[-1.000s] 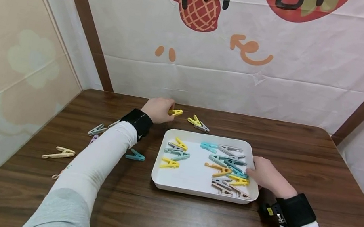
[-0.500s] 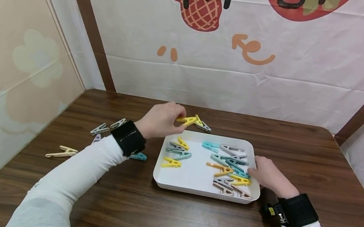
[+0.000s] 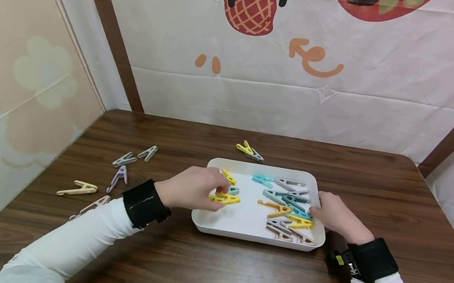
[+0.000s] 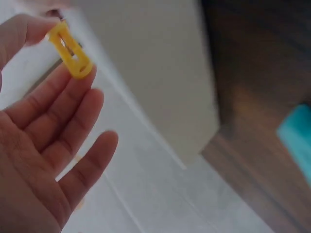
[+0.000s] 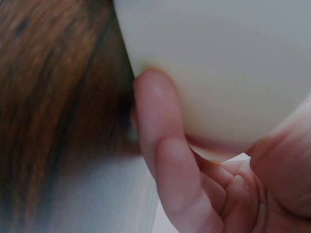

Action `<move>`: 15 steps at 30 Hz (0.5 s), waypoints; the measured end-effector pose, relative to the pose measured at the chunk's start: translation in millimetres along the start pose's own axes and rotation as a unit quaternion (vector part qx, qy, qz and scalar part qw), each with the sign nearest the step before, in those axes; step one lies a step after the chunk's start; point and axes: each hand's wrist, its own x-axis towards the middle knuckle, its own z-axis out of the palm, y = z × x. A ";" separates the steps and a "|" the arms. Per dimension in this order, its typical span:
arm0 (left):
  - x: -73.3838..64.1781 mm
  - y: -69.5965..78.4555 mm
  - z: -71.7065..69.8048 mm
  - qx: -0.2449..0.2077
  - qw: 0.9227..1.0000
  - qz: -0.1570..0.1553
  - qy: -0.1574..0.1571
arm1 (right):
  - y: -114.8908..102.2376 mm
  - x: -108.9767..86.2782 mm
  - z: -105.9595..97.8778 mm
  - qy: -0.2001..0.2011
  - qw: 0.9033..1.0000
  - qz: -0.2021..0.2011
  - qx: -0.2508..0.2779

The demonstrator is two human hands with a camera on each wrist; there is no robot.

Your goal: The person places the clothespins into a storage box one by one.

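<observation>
My left hand (image 3: pixel 196 189) pinches a yellow clothespin (image 4: pixel 72 51) between thumb and fingertips, over the left part of a white tray (image 3: pixel 230 229). Its other fingers are spread in the left wrist view. Partly hidden by this hand are a second yellow clothespin (image 3: pixel 228 177) and a teal one (image 3: pixel 233 190) in the tray. On the right, my right hand (image 3: pixel 338 215) grips the tray's rim, with fingers against the outer wall (image 5: pixel 218 73) in the right wrist view. Several grey, teal, yellow and beige clothespins, with an orange one (image 3: pixel 276 210), lie in the tray's right half.
Left of the tray, a cream clothespin (image 3: pixel 78 189), a purple one (image 3: pixel 118 178), a pink one (image 3: pixel 92 206) and two pale ones, one grey-green (image 3: pixel 125 159), lie on the wooden table (image 3: pixel 231 277). Behind the tray is a yellow-and-grey pair (image 3: pixel 249 150). A printed cloth (image 3: pixel 260 102) hangs behind.
My left hand has carried the yellow clothespin from the table behind the tray, rightward and then toward me, over the tray's left side. The right hand has stayed on the rim.
</observation>
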 end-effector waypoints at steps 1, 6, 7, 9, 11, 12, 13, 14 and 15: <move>-1.4 -0.2 2.1 -0.003 1.000 0.000 -0.011 | -0.1 -0.3 -0.3 -0.001 1.000 0.001 -0.001; -7.0 -0.4 6.9 -0.001 0.999 -0.004 -0.047 | -0.6 -1.2 -0.5 -0.001 1.000 0.000 -0.004; -7.9 -0.2 6.9 0.000 0.999 -0.006 -0.054 | -0.7 -1.3 -0.2 0.000 1.000 0.000 -0.004; -9.4 0.6 6.9 0.003 0.998 -0.009 -0.067 | -0.7 -1.5 -0.4 0.001 1.000 -0.002 -0.003; -10.5 1.1 7.1 0.003 0.997 -0.010 -0.078 | -0.8 -1.6 -0.8 0.002 1.000 -0.002 -0.003; -10.9 1.6 7.2 0.005 0.996 -0.012 -0.083 | -0.7 -1.4 -0.8 0.002 1.000 -0.001 -0.001; -11.3 1.7 7.6 0.006 0.996 -0.013 -0.087 | -0.7 -1.0 -0.4 0.002 1.000 0.003 0.000; -11.5 1.9 8.0 0.009 0.996 -0.015 -0.091 | -0.6 -0.6 -0.1 0.002 1.000 0.005 0.001; -11.4 2.2 8.2 0.012 0.995 -0.017 -0.094 | -0.7 -0.4 0.0 0.002 1.000 0.009 0.002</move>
